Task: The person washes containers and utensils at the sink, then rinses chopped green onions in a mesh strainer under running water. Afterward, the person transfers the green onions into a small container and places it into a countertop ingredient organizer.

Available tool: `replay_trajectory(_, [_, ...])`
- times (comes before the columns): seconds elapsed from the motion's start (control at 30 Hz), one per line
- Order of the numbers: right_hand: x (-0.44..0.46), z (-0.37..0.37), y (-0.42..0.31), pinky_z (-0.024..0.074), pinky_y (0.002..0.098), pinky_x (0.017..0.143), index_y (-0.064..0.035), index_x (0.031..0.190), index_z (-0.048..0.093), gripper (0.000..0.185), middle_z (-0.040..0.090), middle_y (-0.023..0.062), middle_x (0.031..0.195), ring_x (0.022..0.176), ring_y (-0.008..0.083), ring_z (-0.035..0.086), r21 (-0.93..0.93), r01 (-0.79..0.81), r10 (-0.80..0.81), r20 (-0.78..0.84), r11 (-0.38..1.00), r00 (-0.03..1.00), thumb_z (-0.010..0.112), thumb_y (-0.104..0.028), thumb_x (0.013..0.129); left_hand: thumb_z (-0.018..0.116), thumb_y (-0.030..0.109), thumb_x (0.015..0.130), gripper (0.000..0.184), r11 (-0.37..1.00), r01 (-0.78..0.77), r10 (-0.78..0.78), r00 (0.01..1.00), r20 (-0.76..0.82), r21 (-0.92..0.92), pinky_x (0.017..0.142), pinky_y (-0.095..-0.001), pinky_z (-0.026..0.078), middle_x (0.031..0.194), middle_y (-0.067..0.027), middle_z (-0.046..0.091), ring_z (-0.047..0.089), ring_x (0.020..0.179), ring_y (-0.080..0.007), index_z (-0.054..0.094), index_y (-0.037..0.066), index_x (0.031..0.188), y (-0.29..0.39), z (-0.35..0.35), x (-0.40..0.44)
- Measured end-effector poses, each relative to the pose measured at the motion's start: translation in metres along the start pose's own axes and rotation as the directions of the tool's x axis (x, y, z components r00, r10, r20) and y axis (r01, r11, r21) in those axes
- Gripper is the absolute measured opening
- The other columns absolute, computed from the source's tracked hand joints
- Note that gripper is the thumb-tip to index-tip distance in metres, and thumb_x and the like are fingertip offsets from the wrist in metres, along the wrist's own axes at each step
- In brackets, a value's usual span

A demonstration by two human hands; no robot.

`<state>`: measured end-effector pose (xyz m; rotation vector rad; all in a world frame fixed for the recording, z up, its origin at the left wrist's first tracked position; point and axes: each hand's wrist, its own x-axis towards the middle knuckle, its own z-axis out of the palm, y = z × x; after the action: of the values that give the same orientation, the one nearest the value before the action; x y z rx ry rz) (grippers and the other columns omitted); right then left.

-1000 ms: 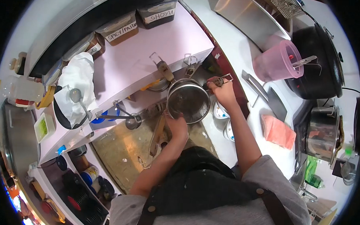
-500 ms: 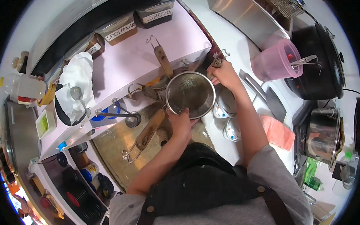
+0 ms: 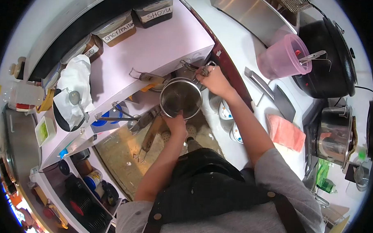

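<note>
Gripping the strainer (image 3: 186, 94) by its near edge, the left hand (image 3: 176, 125) probably steadies it above the floor (image 3: 115, 157), while the right hand (image 3: 214, 80), apart, clasps a handle (image 3: 204, 71) at far right for balance.

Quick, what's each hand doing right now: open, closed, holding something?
Left hand: closed, holding the round metal strainer at its near edge.
Right hand: closed around a handle.
</note>
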<state>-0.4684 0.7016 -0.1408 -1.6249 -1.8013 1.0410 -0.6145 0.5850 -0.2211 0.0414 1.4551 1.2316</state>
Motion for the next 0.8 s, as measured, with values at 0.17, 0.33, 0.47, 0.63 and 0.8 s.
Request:
replay_trajectory(0.17, [-0.046,0.005,-0.025,0.0494,0.0399,0.074,-0.0014,0.102,0.064,0.03,0.063,0.0233,0.086,0.078,0.0347,0.063,-0.23,0.049,-0.063,-0.053,0.972,0.997,0.062,-0.024,0.082,0.06,-0.012,0.075,0.073,0.923,-0.195,0.186,0.981,0.058,0.332,0.095,-0.0363,0.046,0.132,-0.0121,0.045,0.047,0.12,-0.0239,0.029,0.008,0.138,-0.019,-0.056,0.033])
replay_trajectory(0.33, [-0.081,0.014,-0.061,0.0506,0.0457,0.077,-0.0002,0.107,0.059,0.034,0.062,0.0231,0.094,0.085,0.0426,0.062,-0.32,0.069,-0.044,0.086,0.945,0.995,0.059,-0.022,0.081,0.058,-0.006,0.079,0.047,0.989,0.134,-0.117,0.969,0.217,-0.064,0.086,-0.0392,0.051,0.119,-0.0132,0.055,0.056,0.108,-0.0261,0.045,0.002,0.124,0.0,-0.085,0.027])
replay_trajectory(0.47, [-0.105,0.029,-0.086,0.0506,0.0458,0.078,0.0039,0.107,0.054,0.034,0.06,0.0298,0.09,0.086,0.0421,0.062,-0.381,0.157,-0.126,0.105,0.911,0.987,0.056,-0.013,0.077,0.055,-0.004,0.083,0.034,0.98,0.12,-0.08,0.969,0.235,-0.159,0.088,-0.0415,0.051,0.115,-0.0133,0.058,0.058,0.105,-0.0284,0.051,-0.001,0.117,-0.01,-0.099,0.033])
replay_trajectory(0.63, [-0.095,0.027,-0.072,0.0507,0.0471,0.076,0.0054,0.105,0.051,0.034,0.061,0.029,0.083,0.081,0.0446,0.061,-0.29,0.04,-0.039,0.007,0.956,0.999,0.057,-0.004,0.072,0.056,-0.004,0.084,0.042,0.985,0.129,-0.099,0.967,0.237,-0.114,0.09,-0.0414,0.05,0.119,-0.0131,0.055,0.056,0.109,-0.0285,0.045,0.001,0.124,0.052,-0.1,-0.024])
replay_trajectory(0.8, [-0.065,0.006,-0.06,0.0478,0.0461,0.07,-0.0008,0.097,0.056,0.024,0.061,0.024,0.076,0.078,0.0417,0.061,-0.404,0.006,-0.016,-0.02,0.915,1.0,0.065,-0.014,0.078,0.058,-0.004,0.081,0.045,0.97,-0.194,0.138,0.936,0.324,0.147,0.084,-0.0395,0.051,0.117,-0.0125,0.055,0.057,0.104,-0.026,0.045,0.0,0.124,0.076,-0.146,-0.02])
